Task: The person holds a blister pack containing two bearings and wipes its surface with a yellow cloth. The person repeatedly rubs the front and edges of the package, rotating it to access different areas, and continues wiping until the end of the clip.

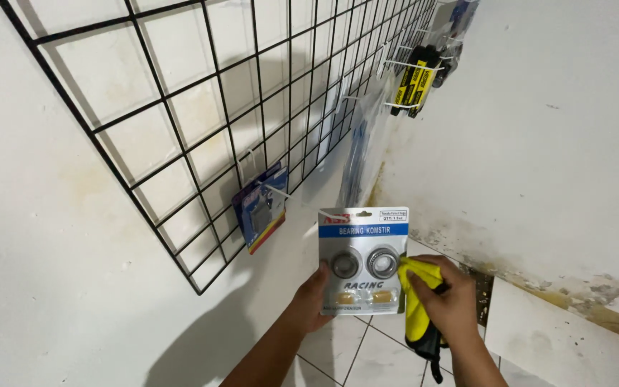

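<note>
Head view, blister pack (363,261) of two bearings held up below the black wire grid (252,107), left hand (314,297) fingers gripping its left edge, right hand (447,297) fingers closed around a yellow cloth (417,304) touching the pack's right edge, blue carded packet (259,208) hanging on the grid's lower corner

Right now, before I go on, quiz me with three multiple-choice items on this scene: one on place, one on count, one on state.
1. Where is the black wire grid?
A. on the floor
B. on the white wall
C. on a table

2. How many round metal rings show in the silver-and-blue blister card?
A. two
B. four
C. six

3. What does the right hand hold?
A. nothing
B. a hammer
C. a yellow cloth

Answers: B, the grid hangs against the wall; A, two rings sit side by side; C, its grip closes on the cloth, while the left hand steadies the card.
</note>
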